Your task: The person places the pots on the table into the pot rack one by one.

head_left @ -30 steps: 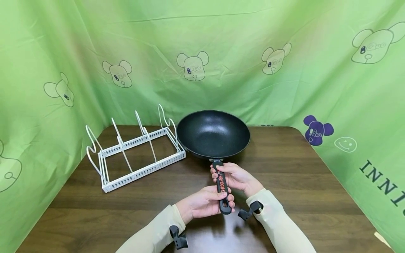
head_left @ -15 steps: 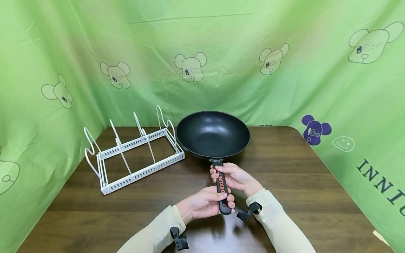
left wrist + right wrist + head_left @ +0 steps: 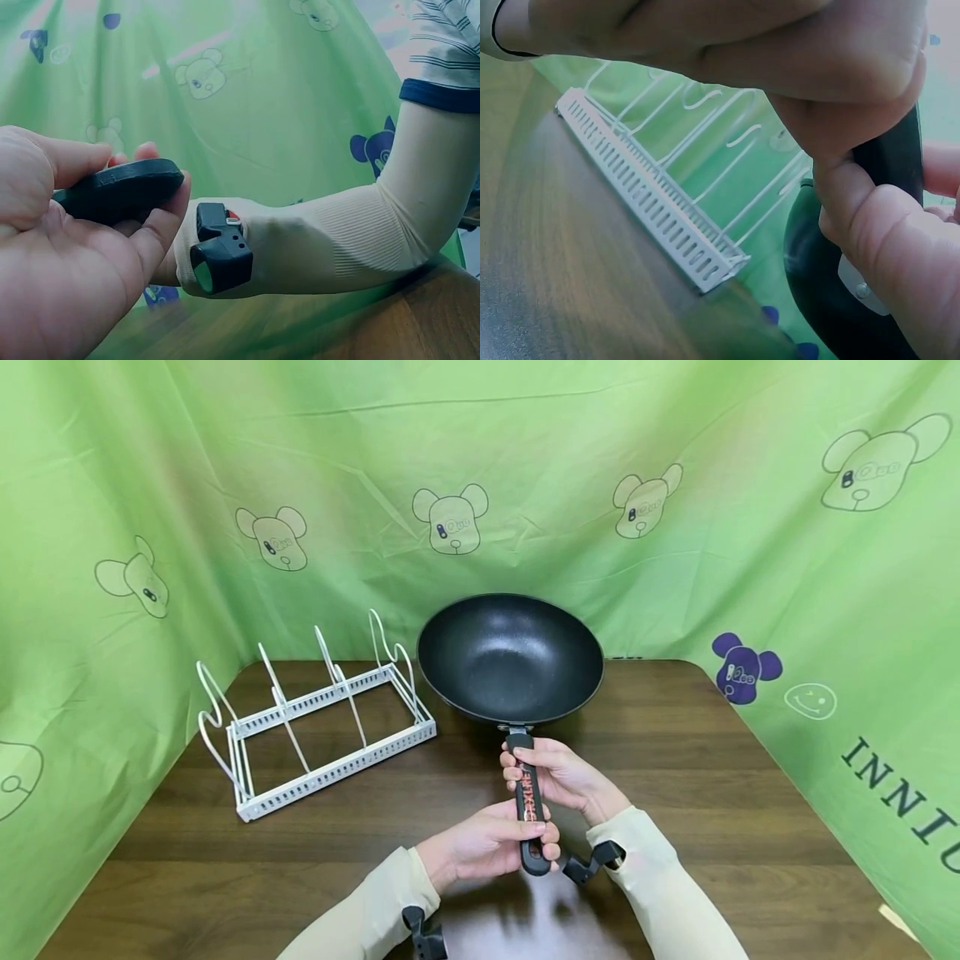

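A black wok-shaped frying pan is held in front of me, its bowl facing up and slightly toward me. My left hand grips the lower end of its black handle, thumb lying across the top. Closer to the bowl, my right hand holds the same handle with its thumb on top and fingers curled beneath. In the left wrist view the rounded handle end sits between thumb and fingers. The right wrist view shows the pan's dark outside beside the hands.
A white metal pan rack with upright wire dividers stands on the wooden table left of the pan. Behind and at both sides hangs a green curtain printed with bear heads.
The pan's bowl has risen and its rim looks a little larger in view. Both hands keep their hold on the handle. The rack has shifted slightly left in view with the background.
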`<act>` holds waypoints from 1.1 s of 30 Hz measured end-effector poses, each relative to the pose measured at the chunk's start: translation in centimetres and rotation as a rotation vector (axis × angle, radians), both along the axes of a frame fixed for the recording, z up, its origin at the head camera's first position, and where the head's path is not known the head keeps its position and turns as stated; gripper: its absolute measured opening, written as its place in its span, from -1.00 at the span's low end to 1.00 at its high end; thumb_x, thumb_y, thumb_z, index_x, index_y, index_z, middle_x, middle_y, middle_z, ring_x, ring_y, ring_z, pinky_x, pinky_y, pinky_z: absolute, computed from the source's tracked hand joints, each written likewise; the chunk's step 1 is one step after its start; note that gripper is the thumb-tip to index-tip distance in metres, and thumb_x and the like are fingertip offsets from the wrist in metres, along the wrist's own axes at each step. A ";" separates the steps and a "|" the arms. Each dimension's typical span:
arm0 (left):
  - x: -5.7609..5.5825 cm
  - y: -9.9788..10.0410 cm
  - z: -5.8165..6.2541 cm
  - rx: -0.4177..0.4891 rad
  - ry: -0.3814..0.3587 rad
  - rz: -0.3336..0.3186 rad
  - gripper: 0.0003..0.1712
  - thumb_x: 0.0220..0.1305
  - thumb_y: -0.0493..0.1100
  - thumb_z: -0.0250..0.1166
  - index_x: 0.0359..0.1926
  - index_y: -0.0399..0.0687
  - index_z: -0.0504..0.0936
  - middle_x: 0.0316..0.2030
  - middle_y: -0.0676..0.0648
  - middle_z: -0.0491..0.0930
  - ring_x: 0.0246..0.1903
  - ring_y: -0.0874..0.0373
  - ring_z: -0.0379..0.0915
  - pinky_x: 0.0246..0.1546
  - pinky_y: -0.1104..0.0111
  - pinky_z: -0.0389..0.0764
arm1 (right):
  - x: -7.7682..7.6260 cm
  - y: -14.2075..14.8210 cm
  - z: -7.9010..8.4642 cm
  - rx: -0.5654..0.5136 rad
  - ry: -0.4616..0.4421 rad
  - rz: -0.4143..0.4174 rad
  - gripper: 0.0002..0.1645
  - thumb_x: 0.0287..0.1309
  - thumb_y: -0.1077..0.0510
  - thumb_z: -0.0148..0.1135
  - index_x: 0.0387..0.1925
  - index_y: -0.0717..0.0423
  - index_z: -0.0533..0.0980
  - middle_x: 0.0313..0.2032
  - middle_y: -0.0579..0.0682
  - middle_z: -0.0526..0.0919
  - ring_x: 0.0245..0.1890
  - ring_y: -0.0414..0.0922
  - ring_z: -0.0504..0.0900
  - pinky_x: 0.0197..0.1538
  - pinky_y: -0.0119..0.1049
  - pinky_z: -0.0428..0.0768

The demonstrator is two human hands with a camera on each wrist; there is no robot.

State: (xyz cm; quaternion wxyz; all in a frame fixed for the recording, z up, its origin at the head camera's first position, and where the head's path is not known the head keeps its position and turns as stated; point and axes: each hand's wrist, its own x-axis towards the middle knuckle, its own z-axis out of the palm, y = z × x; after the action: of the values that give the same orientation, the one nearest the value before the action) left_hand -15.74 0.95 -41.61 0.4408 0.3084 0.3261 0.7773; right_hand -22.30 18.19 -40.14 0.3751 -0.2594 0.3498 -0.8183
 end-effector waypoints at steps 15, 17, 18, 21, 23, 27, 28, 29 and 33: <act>1.2 -0.2 1.0 0.061 0.098 -0.033 -0.75 0.42 -0.37 -0.20 -0.17 0.01 0.36 -0.33 0.08 0.36 -0.28 0.20 0.33 0.01 0.30 0.45 | 1.5 -0.4 2.0 -0.082 0.089 0.053 -0.67 0.53 0.37 -0.37 0.10 0.22 0.33 -0.21 -0.01 0.48 -0.24 -0.17 0.53 0.05 -0.31 0.54; 1.3 -0.3 1.1 0.066 0.108 -0.044 -0.76 0.41 -0.37 -0.19 -0.16 0.02 0.35 -0.34 0.08 0.35 -0.29 0.21 0.32 0.00 0.30 0.45 | 1.6 -0.5 2.3 -0.116 0.091 0.073 -0.68 0.53 0.36 -0.37 0.11 0.23 0.31 -0.20 0.00 0.46 -0.23 -0.16 0.51 0.06 -0.30 0.52; 1.3 -0.3 1.2 0.077 0.114 -0.049 -0.76 0.41 -0.36 -0.19 -0.14 0.03 0.34 -0.34 0.08 0.35 -0.29 0.21 0.32 0.00 0.29 0.45 | 1.6 -0.6 2.4 -0.129 0.090 0.081 -0.69 0.53 0.36 -0.36 0.11 0.23 0.30 -0.20 0.00 0.46 -0.23 -0.16 0.51 0.07 -0.31 0.51; 1.3 -0.5 1.3 0.127 0.135 -0.070 -0.76 0.44 -0.34 -0.17 -0.08 0.08 0.32 -0.32 0.09 0.33 -0.29 0.21 0.30 0.00 0.29 0.44 | 1.6 -1.0 2.7 -0.165 0.089 0.104 -0.70 0.52 0.35 -0.35 0.11 0.23 0.28 -0.20 0.00 0.44 -0.23 -0.16 0.50 0.07 -0.31 0.48; 1.2 -0.6 1.3 0.168 0.145 -0.085 -0.79 0.48 -0.29 -0.13 -0.04 0.13 0.32 -0.32 0.10 0.30 -0.29 0.22 0.28 0.00 0.30 0.42 | 1.7 -1.3 2.8 -0.192 0.089 0.113 -0.71 0.51 0.35 -0.34 0.11 0.23 0.26 -0.21 0.00 0.43 -0.22 -0.15 0.50 0.05 -0.30 0.46; 1.2 -0.9 1.4 0.220 0.157 -0.109 -0.85 0.51 -0.19 -0.05 0.00 0.17 0.33 -0.31 0.11 0.27 -0.29 0.23 0.25 -0.02 0.33 0.40 | 1.7 -2.0 2.6 -0.270 0.091 0.133 -0.72 0.47 0.33 -0.27 0.13 0.23 0.24 -0.21 0.00 0.41 -0.18 -0.14 0.52 0.03 -0.30 0.44; 1.1 -1.0 1.4 0.223 0.156 -0.114 -0.86 0.51 -0.17 -0.03 0.00 0.18 0.33 -0.31 0.11 0.27 -0.30 0.23 0.25 -0.03 0.33 0.41 | 1.7 -2.1 2.5 -0.293 0.096 0.139 -0.71 0.46 0.32 -0.26 0.13 0.23 0.23 -0.21 0.00 0.40 -0.17 -0.14 0.51 0.03 -0.30 0.44; 1.1 -1.0 1.5 0.226 0.154 -0.119 -0.86 0.51 -0.17 -0.02 0.00 0.18 0.33 -0.31 0.12 0.27 -0.30 0.23 0.25 -0.04 0.34 0.40 | 1.7 -2.3 2.3 -0.317 0.099 0.145 -0.71 0.45 0.32 -0.24 0.14 0.22 0.23 -0.20 0.00 0.40 -0.16 -0.14 0.51 0.03 -0.30 0.44; 1.2 -1.4 1.7 0.242 0.151 -0.147 -0.85 0.50 -0.12 0.03 0.01 0.18 0.31 -0.31 0.13 0.27 -0.32 0.25 0.24 -0.05 0.37 0.42 | 1.7 -3.0 1.8 -0.409 0.117 0.163 -0.68 0.41 0.30 -0.15 0.15 0.20 0.21 -0.19 0.01 0.38 -0.12 -0.13 0.51 0.07 -0.32 0.44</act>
State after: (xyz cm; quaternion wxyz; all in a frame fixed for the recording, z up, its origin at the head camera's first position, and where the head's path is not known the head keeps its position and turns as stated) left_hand -14.55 -0.43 -39.90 0.4302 0.4399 0.2391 0.7511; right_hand -20.59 15.21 -38.32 0.3585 -0.4045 0.1758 -0.8227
